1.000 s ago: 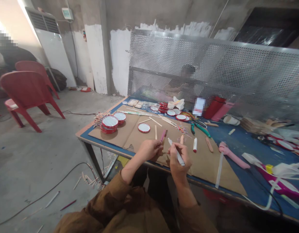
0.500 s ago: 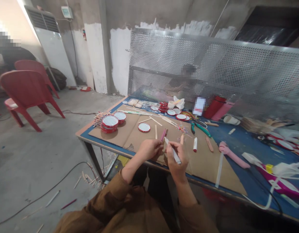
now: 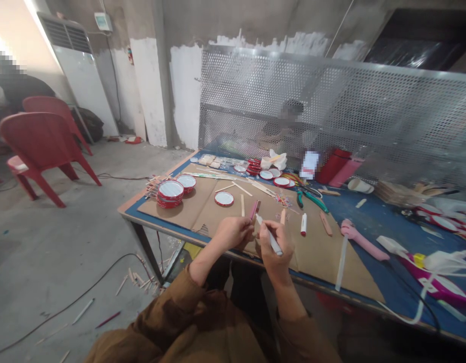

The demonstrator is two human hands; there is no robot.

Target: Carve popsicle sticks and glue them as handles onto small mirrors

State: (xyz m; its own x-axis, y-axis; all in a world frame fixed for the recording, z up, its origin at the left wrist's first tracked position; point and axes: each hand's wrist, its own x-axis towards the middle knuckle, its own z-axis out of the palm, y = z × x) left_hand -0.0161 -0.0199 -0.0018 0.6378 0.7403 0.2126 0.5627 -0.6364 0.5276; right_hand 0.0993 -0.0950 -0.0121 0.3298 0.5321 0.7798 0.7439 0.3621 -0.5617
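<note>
My left hand (image 3: 233, 232) is closed around a pink-painted wooden stick (image 3: 254, 209) that points away from me over the brown cardboard sheet (image 3: 316, 252). My right hand (image 3: 275, 245) grips a white marker pen (image 3: 269, 234), its tip close to the stick near my left fingers. Both hands hover at the near edge of the blue table (image 3: 372, 222). A plain wooden stick (image 3: 242, 205) and a white marker with a red cap (image 3: 303, 224) lie on the cardboard just beyond my hands.
Red-rimmed round lids (image 3: 171, 192) are stacked at the table's left; another lid (image 3: 224, 198) lies alone. Green-handled pliers (image 3: 310, 198), a pink glue gun (image 3: 359, 239) and cables lie to the right. A perforated metal screen (image 3: 331, 111) backs the table. Red chairs (image 3: 40, 146) stand on the left.
My right hand with the marker has shifted slightly left, toward the stick in my left hand. The left hand has stayed put.
</note>
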